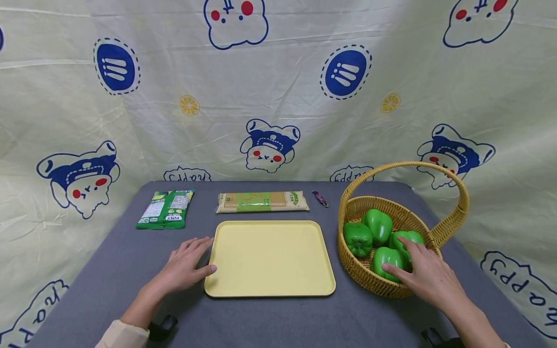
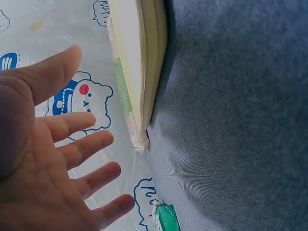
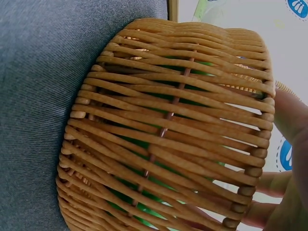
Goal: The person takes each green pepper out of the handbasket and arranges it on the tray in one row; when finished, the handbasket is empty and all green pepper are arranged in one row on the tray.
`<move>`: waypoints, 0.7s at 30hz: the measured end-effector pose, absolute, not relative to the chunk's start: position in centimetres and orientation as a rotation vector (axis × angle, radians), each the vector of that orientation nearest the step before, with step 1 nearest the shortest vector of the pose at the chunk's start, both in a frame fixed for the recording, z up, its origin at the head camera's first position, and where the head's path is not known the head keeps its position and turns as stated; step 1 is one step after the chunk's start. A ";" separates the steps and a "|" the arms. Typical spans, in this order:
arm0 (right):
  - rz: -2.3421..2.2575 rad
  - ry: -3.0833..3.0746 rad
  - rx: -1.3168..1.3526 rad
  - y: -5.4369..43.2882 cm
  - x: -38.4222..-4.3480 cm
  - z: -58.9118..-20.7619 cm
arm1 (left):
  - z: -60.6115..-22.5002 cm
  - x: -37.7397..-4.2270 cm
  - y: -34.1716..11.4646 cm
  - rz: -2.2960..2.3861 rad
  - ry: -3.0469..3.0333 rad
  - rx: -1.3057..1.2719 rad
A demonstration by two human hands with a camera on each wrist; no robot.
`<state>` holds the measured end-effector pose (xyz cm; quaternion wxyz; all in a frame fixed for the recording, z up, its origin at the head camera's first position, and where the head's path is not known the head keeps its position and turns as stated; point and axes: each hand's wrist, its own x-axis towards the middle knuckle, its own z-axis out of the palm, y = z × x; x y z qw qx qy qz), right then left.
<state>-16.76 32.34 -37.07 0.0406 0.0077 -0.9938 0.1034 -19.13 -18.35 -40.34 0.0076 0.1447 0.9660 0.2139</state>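
Several green bell peppers [image 1: 385, 261] sit inside a wicker basket [image 1: 354, 271] with a tall arched handle, at the right of the table. My right hand [image 1: 428, 275] reaches over the basket's near rim, thumb and fingers spread above the nearest peppers; whether it touches them I cannot tell. In the right wrist view the woven basket wall [image 3: 163, 125] hides most of the peppers and the fingertips. A pale yellow tray [image 1: 270, 258] lies flat in the middle. Beside its left edge is my left hand [image 1: 184, 266], fingers extended and palm bare in the left wrist view.
Behind the tray lies a long pack of noodles [image 1: 263, 202] with a green label. A green snack packet [image 1: 167, 209] is at the back left. One small purple wrapped candy [image 1: 320, 198] lies near the basket. A printed cloth [image 1: 287, 106] hangs behind the grey table [image 1: 243, 324].
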 end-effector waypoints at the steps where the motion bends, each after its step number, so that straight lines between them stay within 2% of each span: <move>1: 0.319 -3.051 0.020 32.4 -16.8 -37.1 | -40.4 -19.2 -18.4 0.671 3.017 0.457; 21: 0.338 -3.111 0.000 32.6 -16.9 -37.6 | -41.0 -20.0 -18.7 0.652 2.935 0.440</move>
